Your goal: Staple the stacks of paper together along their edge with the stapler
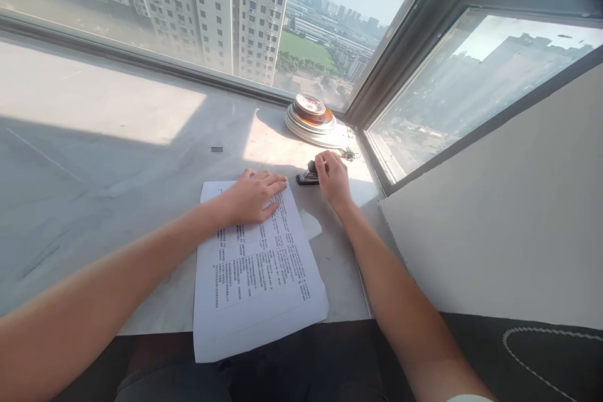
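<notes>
A printed sheet of paper [257,276] lies on the pale marble window sill [94,157], its near edge hanging over the sill's front. My left hand [254,196] rests flat on the sheet's top edge, fingers stretched out. Just right of the paper, my right hand [332,179] curls over a small black stapler [306,178] and grips its rear part. The stapler's front end pokes out to the left of my fingers.
A stack of plates [311,119] stands in the window corner, with a bunch of keys [347,154] beside it. A small strip of staples [217,149] lies on the sill to the left. A white wall [494,213] rises at the right.
</notes>
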A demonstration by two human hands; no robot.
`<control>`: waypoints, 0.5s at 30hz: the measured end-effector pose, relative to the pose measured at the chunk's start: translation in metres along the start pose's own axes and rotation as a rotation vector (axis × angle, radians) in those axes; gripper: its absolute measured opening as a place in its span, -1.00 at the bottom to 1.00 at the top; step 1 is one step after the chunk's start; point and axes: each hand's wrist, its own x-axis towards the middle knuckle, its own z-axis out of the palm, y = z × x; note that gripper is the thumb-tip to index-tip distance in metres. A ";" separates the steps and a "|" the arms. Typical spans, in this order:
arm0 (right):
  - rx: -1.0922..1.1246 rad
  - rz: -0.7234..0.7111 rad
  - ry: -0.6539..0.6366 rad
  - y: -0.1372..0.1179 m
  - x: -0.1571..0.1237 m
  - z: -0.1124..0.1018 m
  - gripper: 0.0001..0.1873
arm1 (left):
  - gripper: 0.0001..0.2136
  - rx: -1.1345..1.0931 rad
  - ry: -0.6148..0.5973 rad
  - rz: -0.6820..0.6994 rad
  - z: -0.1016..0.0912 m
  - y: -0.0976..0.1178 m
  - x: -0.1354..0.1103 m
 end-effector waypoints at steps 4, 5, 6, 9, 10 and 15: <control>0.089 -0.038 -0.049 0.015 0.002 -0.011 -0.68 | -0.47 -0.019 -0.015 0.003 0.003 -0.003 0.001; 0.099 -0.056 -0.096 0.019 0.001 -0.014 -0.69 | -0.49 -0.025 -0.020 0.002 0.004 -0.003 0.001; 0.106 -0.077 -0.145 0.023 0.001 -0.016 -0.69 | -0.50 -0.032 -0.021 0.000 0.004 -0.004 0.001; 0.105 -0.119 -0.222 0.030 -0.001 -0.017 -0.68 | -0.56 -0.058 0.007 -0.012 0.001 -0.007 0.002; 0.099 -0.112 -0.214 0.032 -0.001 -0.016 -0.70 | -0.58 -0.066 0.026 -0.019 -0.001 -0.008 0.002; 0.061 0.067 -0.032 0.034 0.001 -0.009 -0.75 | -0.68 -0.131 0.027 -0.022 -0.007 -0.019 -0.002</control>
